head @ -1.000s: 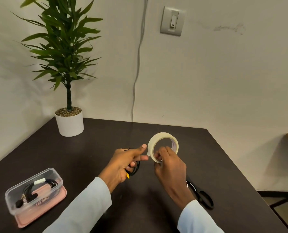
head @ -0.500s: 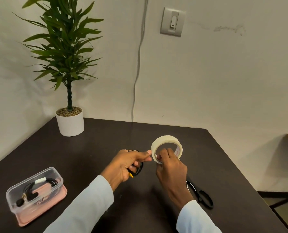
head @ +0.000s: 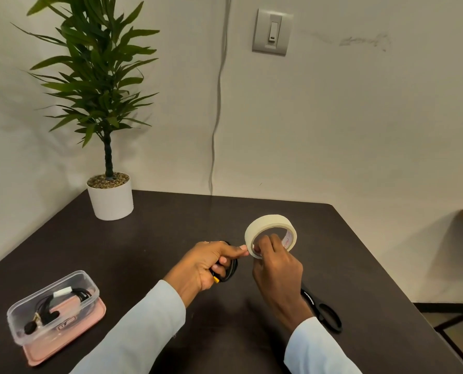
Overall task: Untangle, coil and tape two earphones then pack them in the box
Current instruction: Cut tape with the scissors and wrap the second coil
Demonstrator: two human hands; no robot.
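Note:
My right hand (head: 277,268) holds a cream roll of masking tape (head: 265,225) upright above the dark table (head: 157,228), fingers hooked through its core. My left hand (head: 206,261) grips a coiled black earphone (head: 231,269) with a yellow plug tip, and its thumb and forefinger pinch at the tape's edge on the roll's left side. At the front left a clear plastic box (head: 22,327) stands on its pink lid (head: 71,344). Inside lies another black earphone (head: 63,300), coiled and bound with a strip of white tape.
Black scissors (head: 324,311) lie on the table behind my right wrist. A potted plant in a white pot (head: 110,199) stands at the table's back left corner against the wall. The table's right edge drops off toward the floor.
Both hands have drifted slightly right and closer together. My left thumb and forefinger now touch the roll's edge, where they were reaching toward it before.

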